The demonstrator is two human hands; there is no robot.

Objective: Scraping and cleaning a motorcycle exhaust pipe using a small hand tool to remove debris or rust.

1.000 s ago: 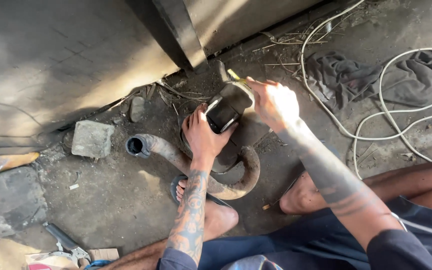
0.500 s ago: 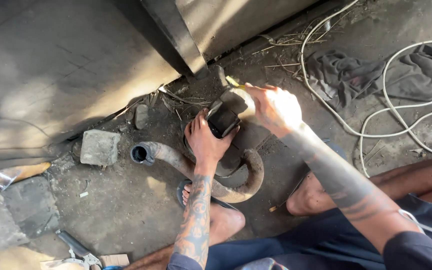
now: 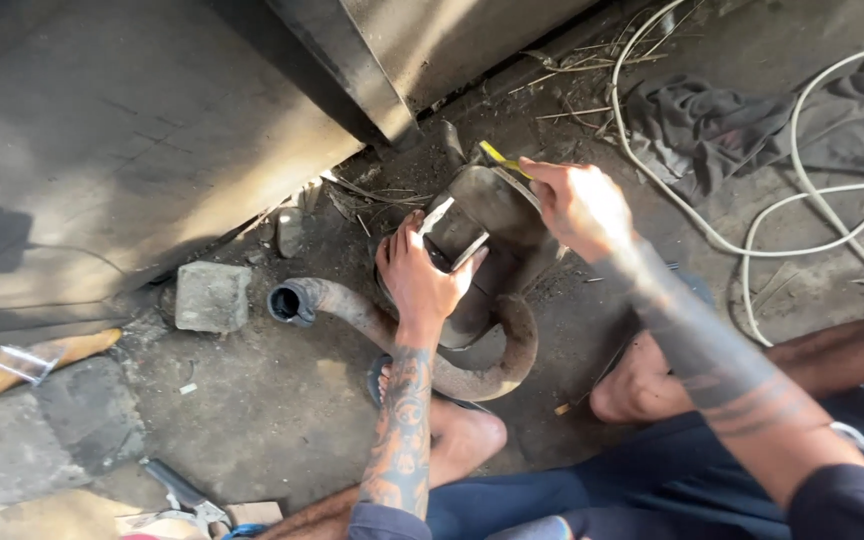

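left hand (image 3: 420, 280) is clamped on the near rim of the dark metal shell (image 3: 477, 215), thumb over the bright cut edge, palm down, wrist bent back toward the body, forearm running straight up from the lap. right hand (image 3: 577, 205) is closed around a yellow-handled tool (image 3: 500, 157) at the shell's far top edge, knuckles up, forearm coming in diagonally from the right. what the tool tip is doing is hidden behind the shell.

the shell sits on the ground in the curve of the rusty bent pipe (image 3: 422, 345), pipe mouth pointing left toward a concrete block (image 3: 212, 296).

risks as i read it:
- the cut edge looks sharp and the left fingers are bare on it. if the tool slips or the shell twists, that hand gets cut.
- the tool is worked toward the left hand side, so a slip sends it at the fingers.
- only the one hand pins the shell. it could roll on the pipe.
- bare foot (image 3: 457, 430) sits just beside the pipe, under the work.
- white cable (image 3: 752, 225) and dark rag (image 3: 742, 125) lie near the right arm and could snag.

pliers (image 3: 187, 495) lie well apart, bottom left.
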